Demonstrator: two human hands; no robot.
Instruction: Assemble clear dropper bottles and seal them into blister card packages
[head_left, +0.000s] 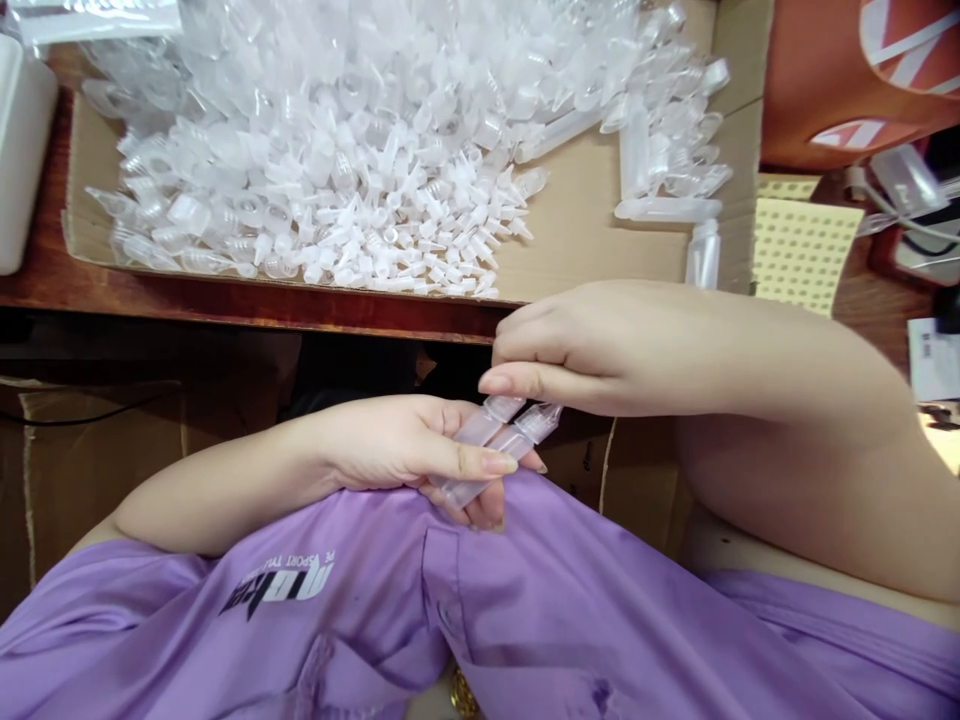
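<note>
Pressing the caps home wants the clear plastic vials point(491, 445) kept bunched and steady — the left hand point(405, 450) clasps them low over the purple shirt point(525, 610), off the cardboard tray's point(577, 240) near edge. Arched above, the right hand point(600, 345) pinches their tops — wrist bent inward.

Two clear plastic vials point(499, 440), side by side

Camera: one view only, worn on the person's head.
Facing: it looked forward and steeply down, over the purple shirt point(480, 610) toward the table point(247, 300) edge.
Nearness: it sat close, the lap filling the bottom, the cardboard tray point(592, 240) along the top.
</note>
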